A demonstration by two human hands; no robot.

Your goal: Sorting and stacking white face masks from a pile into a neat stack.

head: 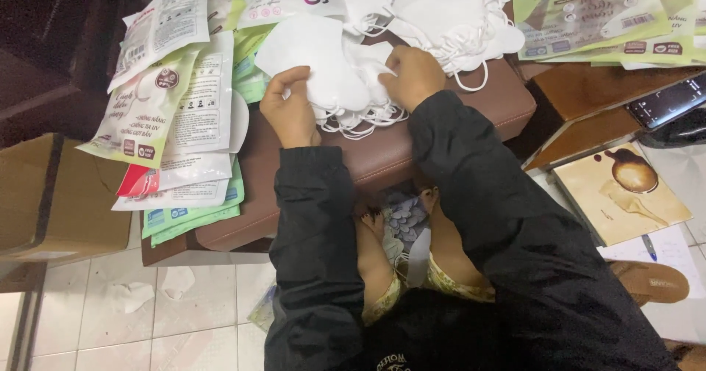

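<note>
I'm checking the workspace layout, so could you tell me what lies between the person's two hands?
In the head view, folded white face masks with loose ear loops lie between the left hand and the right hand; both hands grip them.

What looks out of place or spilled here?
Two white masks lie on the tiled floor below the brown padded stool, apart from the white mask pile on top. Another sits between the person's feet. The flat packaging pouches at left overhang the stool's edge in a loose, askew stack.
</note>
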